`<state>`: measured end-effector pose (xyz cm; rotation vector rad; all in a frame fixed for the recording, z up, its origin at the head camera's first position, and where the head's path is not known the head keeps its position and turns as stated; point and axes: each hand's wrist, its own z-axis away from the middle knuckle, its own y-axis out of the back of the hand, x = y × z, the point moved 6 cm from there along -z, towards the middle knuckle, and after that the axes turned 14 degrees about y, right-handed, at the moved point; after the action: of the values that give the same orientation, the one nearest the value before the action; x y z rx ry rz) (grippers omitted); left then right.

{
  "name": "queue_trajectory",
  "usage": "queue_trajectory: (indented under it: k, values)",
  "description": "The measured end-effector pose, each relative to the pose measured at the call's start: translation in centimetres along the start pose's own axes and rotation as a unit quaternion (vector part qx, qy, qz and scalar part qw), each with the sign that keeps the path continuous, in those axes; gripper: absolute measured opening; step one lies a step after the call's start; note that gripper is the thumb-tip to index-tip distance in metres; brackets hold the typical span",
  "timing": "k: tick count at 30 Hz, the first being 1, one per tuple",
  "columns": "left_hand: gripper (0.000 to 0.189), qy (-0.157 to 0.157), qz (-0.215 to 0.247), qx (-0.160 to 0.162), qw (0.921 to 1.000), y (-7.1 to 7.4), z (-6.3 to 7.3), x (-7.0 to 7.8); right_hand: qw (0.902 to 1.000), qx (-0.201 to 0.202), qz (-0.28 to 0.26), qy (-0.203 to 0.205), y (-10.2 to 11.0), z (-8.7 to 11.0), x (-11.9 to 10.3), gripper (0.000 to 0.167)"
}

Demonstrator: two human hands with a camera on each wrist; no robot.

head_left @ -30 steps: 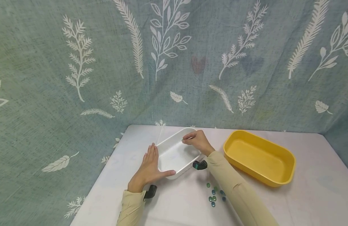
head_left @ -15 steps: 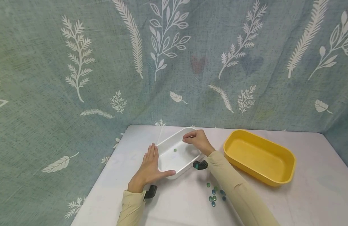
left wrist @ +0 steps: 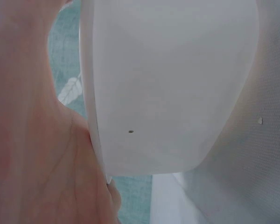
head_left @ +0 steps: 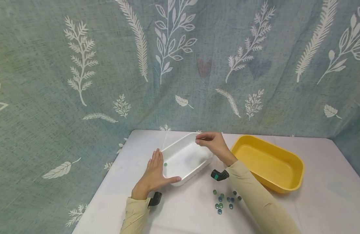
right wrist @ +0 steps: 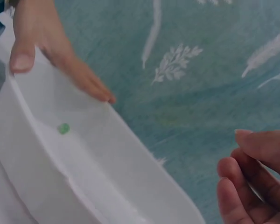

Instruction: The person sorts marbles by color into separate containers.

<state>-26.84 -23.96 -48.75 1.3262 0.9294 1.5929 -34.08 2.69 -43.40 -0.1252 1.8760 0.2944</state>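
Observation:
A white tub (head_left: 188,159) sits slanted on the table, and its outer wall (left wrist: 168,84) fills much of the left wrist view. My left hand (head_left: 150,178) rests across its near left end, straight fingers at one rim and thumb at the other. Inside lies one green glass pebble (right wrist: 64,129), close to the left hand. Above the tub's right end is my right hand (head_left: 216,146). Its fingertips (right wrist: 227,165) are loosely bent and hold nothing. Several green and blue glass pebbles (head_left: 221,205) are scattered on the table below the right wrist.
A yellow tub (head_left: 269,162) stands to the right, partly behind the right forearm. The white table (head_left: 180,214) ends against a patterned green cloth (head_left: 197,107). Black cameras sit on the left wrist (head_left: 155,199) and right wrist (head_left: 219,175).
A green glass pebble left the right fingertips, appeared mid-tub and moved left toward the left hand. My right hand drew back to the right, uncovering more pebbles. The left hand stayed put.

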Motion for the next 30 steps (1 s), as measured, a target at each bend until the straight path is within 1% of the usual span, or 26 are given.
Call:
queue_trajectory:
  k: [4, 8, 15, 21, 25, 30]
  values:
    - [0.145, -0.001, 0.002, 0.0, 1.0, 0.0, 0.1, 0.0, 0.9999, 0.003, 0.004, 0.012, 1.0, 1.5, -1.3, 0.032]
    - [0.145, -0.003, 0.002, 0.0, 1.0, 0.0, 0.1, 0.1, 0.9997, 0.007, 0.017, 0.017, 2.0, 3.3, -1.8, 0.033]
    - [0.146, -0.001, 0.001, 0.0, 1.0, 0.0, 0.1, 0.1, 0.9989, 0.008, 0.036, 0.03, 3.4, 6.6, -1.7, 0.033]
    - [0.146, 0.0, 0.0, -0.007, 1.0, -0.5, 0.3, 0.2, 0.9984, 0.009, 0.041, 0.038, 4.1, 9.1, -1.2, 0.031]
    - [0.146, -0.002, -0.004, -0.01, 0.9999, -0.6, 0.2, 0.3, 0.9982, 0.012, 0.044, 0.038, 4.6, 10.4, -1.0, 0.028]
    - [0.145, -0.003, -0.015, -0.004, 0.9999, -0.2, -0.2, 0.3, 0.9981, 0.016, 0.043, 0.042, 5.0, 11.1, -0.8, 0.029]
